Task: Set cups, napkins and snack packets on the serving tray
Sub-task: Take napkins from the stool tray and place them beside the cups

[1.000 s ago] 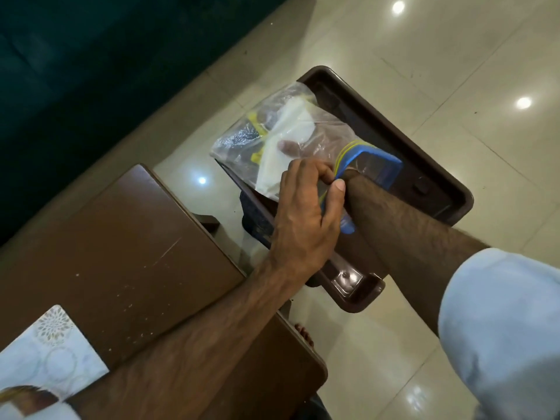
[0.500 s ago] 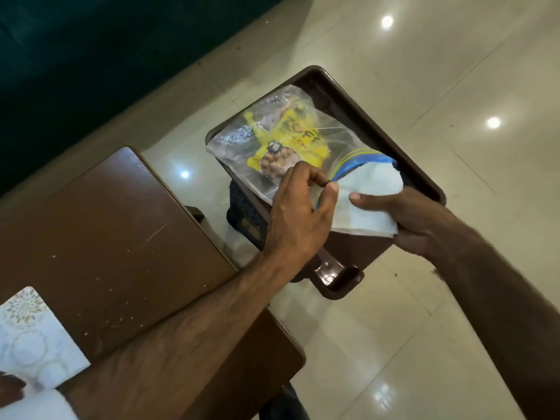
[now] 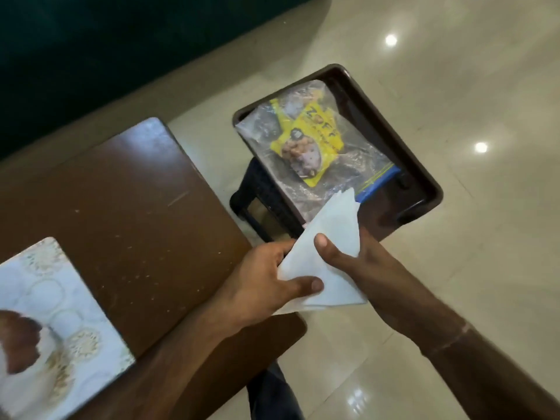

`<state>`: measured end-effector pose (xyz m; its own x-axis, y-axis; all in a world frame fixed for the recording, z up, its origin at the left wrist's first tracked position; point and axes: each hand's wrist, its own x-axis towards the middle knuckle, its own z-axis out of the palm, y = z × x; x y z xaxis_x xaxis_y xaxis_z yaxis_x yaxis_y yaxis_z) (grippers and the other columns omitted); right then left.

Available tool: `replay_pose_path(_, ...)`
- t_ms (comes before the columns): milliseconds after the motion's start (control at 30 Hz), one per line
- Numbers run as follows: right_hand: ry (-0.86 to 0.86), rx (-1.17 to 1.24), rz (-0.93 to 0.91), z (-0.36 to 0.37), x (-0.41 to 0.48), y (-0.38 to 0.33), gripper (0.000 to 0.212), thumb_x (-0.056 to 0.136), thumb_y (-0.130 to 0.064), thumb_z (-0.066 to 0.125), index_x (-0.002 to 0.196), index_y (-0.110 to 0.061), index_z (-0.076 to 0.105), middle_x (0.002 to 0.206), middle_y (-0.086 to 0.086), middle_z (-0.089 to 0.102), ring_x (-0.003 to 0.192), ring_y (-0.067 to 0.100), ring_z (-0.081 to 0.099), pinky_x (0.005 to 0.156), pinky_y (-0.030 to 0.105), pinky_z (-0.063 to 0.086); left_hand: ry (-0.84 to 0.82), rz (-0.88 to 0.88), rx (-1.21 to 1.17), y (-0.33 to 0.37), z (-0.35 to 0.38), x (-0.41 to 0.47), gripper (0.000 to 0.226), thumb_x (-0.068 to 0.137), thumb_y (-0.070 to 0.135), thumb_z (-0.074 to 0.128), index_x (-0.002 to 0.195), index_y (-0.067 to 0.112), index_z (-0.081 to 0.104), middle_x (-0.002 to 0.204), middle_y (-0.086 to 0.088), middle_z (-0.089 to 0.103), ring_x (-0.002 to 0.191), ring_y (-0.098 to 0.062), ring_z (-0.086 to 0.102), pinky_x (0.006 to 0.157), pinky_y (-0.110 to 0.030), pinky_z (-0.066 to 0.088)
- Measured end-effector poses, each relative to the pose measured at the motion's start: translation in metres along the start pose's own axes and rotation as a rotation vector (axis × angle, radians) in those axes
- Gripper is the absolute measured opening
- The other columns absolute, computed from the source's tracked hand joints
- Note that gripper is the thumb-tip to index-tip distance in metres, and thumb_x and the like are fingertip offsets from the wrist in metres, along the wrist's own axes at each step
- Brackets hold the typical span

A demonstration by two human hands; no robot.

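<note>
A dark brown serving tray [image 3: 381,122] rests on a low black stool [image 3: 257,204]. In it lies a clear zip bag [image 3: 263,128] with a blue seal, and a yellow snack packet [image 3: 315,128] shows inside the bag. Both hands hold a white folded napkin [image 3: 327,237] just in front of the tray's near corner. My left hand [image 3: 266,277] pinches its lower left edge. My right hand [image 3: 357,262] grips it from the right, thumb on top. No cups are in view.
A brown wooden table [image 3: 121,207] stands at the left, with a white patterned box [image 3: 45,298] on its near left corner. Glossy cream floor tiles [image 3: 454,268] surround the stool. A dark wall or sofa [image 3: 91,56] fills the top left.
The right hand has drawn the white napkin out of the zip bag and toward me. The left hand has let go of the bag and taken hold of the napkin.
</note>
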<state>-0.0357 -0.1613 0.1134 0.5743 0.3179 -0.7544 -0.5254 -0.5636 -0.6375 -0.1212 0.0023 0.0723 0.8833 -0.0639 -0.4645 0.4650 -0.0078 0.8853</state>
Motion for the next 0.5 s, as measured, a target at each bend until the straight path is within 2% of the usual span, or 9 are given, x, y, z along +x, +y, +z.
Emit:
replay_pose_path(67, 0.113, -0.291, -0.146, 0.02, -0.001, -0.013, 0.107, 0.058, -0.074, 0.069, 0.147, -0.036, 0.024, 0.15, -0.005, 0.04, 0.134, 0.019, 0.048, 0.108, 0.047, 0.047, -0.003, -0.046, -0.006, -0.018, -0.02, -0.023, 0.022, 0.081, 0.034, 0.08, 0.095, 0.048, 0.069, 0.098, 0.031, 0.072, 0.091, 0.007, 0.069, 0.067, -0.011, 0.054)
replay_pose_path(133, 0.063, -0.698, -0.475, 0.034, 0.002, -0.028, 0.117, 0.062, -0.082, 0.065, 0.154, -0.041, 0.006, 0.163, -0.012, 0.011, 0.15, 0.021, 0.02, 0.117, 0.053, 0.028, -0.039, -0.067, 0.02, -0.031, -0.041, -0.048, 0.024, 0.084, 0.039, 0.077, 0.098, 0.056, 0.067, 0.103, 0.032, 0.069, 0.097, 0.008, 0.066, 0.068, -0.01, 0.054)
replay_pose_path(167, -0.055, -0.899, -0.624, 0.042, 0.004, -0.037, 0.113, 0.065, -0.084, 0.063, 0.154, -0.044, 0.007, 0.164, -0.015, 0.004, 0.152, 0.02, 0.01, 0.119, 0.054, 0.02, -0.053, -0.07, 0.045, -0.036, -0.049, -0.058, 0.026, 0.084, 0.041, 0.075, 0.097, 0.061, 0.065, 0.103, 0.035, 0.067, 0.098, 0.011, 0.064, 0.066, -0.007, 0.051)
replay_pose_path(200, -0.204, -1.11, -0.718, 0.055, 0.007, -0.046, 0.103, 0.067, -0.084, 0.059, 0.152, -0.046, 0.015, 0.165, -0.016, 0.008, 0.153, 0.017, 0.007, 0.119, 0.051, 0.014, -0.049, -0.074, 0.081, -0.043, -0.056, -0.071, 0.025, 0.084, 0.045, 0.074, 0.096, 0.064, 0.062, 0.101, 0.037, 0.066, 0.098, 0.013, 0.063, 0.064, -0.004, 0.049)
replay_pose_path(233, -0.356, -1.307, -0.763, 0.072, 0.01, -0.054, 0.087, 0.07, -0.082, 0.056, 0.146, -0.047, 0.03, 0.161, -0.015, 0.022, 0.151, 0.014, 0.012, 0.119, 0.047, 0.01, -0.032, -0.089, 0.11, -0.05, -0.062, -0.082, 0.022, 0.084, 0.048, 0.074, 0.095, 0.063, 0.062, 0.099, 0.036, 0.066, 0.096, 0.012, 0.063, 0.062, -0.004, 0.048)
replay_pose_path(300, -0.628, -1.559, -0.701, 0.113, 0.016, -0.066, 0.054, 0.078, -0.073, 0.059, 0.121, -0.041, 0.053, 0.13, -0.016, 0.055, 0.13, 0.01, 0.042, 0.108, 0.035, 0.023, 0.019, -0.138, 0.115, -0.066, -0.07, -0.109, 0.019, 0.082, 0.051, 0.074, 0.097, 0.054, 0.064, 0.096, 0.027, 0.069, 0.093, 0.004, 0.066, 0.065, -0.012, 0.055)
replay_pose_path(367, -0.818, -1.564, -0.518, 0.147, 0.023, -0.077, 0.03, 0.081, -0.06, 0.069, 0.097, -0.036, 0.059, 0.095, -0.018, 0.063, 0.092, 0.002, 0.057, 0.078, 0.022, 0.039, 0.094, -0.206, 0.041, -0.084, -0.075, -0.135, 0.025, 0.081, 0.049, 0.074, 0.104, 0.04, 0.068, 0.097, 0.017, 0.072, 0.09, -0.005, 0.07, 0.075, -0.028, 0.062)
replay_pose_path(433, -0.893, -1.482, -0.405, 0.177, 0.032, -0.082, 0.023, 0.079, -0.054, 0.076, 0.085, -0.036, 0.062, 0.081, -0.017, 0.066, 0.075, 0.0, 0.061, 0.059, 0.015, 0.042, 0.193, -0.249, -0.078, -0.104, -0.082, -0.167, 0.03, 0.085, 0.05, 0.07, 0.108, 0.031, 0.07, 0.099, 0.013, 0.075, 0.089, -0.008, 0.072, 0.081, -0.035, 0.062)
replay_pose_path(500, -0.9, -1.348, -0.338, 0.203, 0.042, -0.078, 0.02, 0.077, -0.048, 0.08, 0.082, -0.034, 0.067, 0.08, -0.021, 0.069, 0.072, -0.002, 0.064, 0.058, 0.015, 0.047, 0.268, -0.27, -0.229, -0.125, -0.089, -0.199, 0.035, 0.088, 0.054, 0.065, 0.111, 0.027, 0.069, 0.098, 0.007, 0.077, 0.088, -0.012, 0.074, 0.085, -0.036, 0.061)
